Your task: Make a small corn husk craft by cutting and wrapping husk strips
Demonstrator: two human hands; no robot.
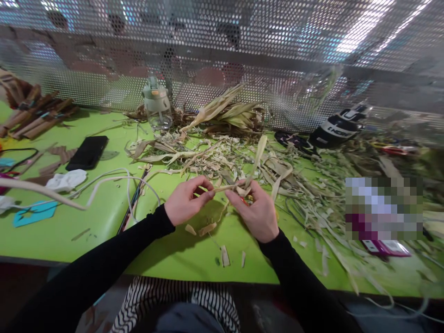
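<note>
A narrow strip of dried corn husk (222, 188) is stretched between my two hands over the green table. My left hand (189, 199) pinches its left end between thumb and forefinger. On the other side, my right hand (255, 210) grips the husk where it is folded or knotted, and a longer pale piece (260, 155) rises from that grip. Something small and red shows under the right fingers; I cannot make out what it is. Below the hands lie a few loose husk scraps (207, 229).
Shredded husk (222, 155) covers the table's middle and right. Behind it stand a clear bottle (157, 104) and a husk bundle (229, 111) before a perforated metal screen (208, 55). A phone (87, 152) and white cable (114, 173) lie left. A black bottle (338, 127) lies right.
</note>
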